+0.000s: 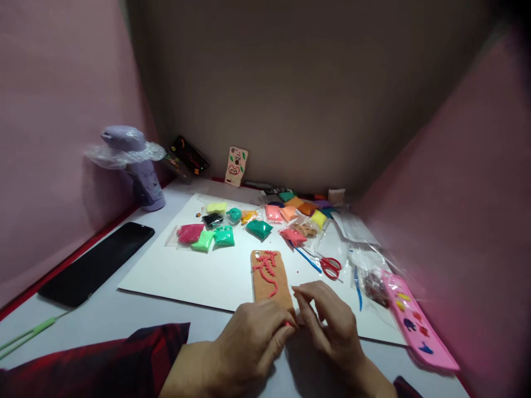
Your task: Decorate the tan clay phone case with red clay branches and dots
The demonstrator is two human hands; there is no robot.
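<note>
A phone case coated in tan clay (264,283) lies at the near edge of the white board, with branching red clay decoration (269,268) on its surface. My left hand (255,337) is closed beside the case's lower end, thumb and fingers pinching a bit of red clay (288,324). To the right of the case, my right hand (332,318) has its thumb and forefinger brought together. Whatever lies between those fingertips is too small to make out. My hands hide the bottom of the case.
Several clay packets (259,229) lie across the white board (166,276). Red scissors (331,268), a blue tool (307,258) and a pink tray (433,345) are on the right. A black phone (99,262) and purple bottle (148,185) stand left; a decorated case (236,166) leans behind.
</note>
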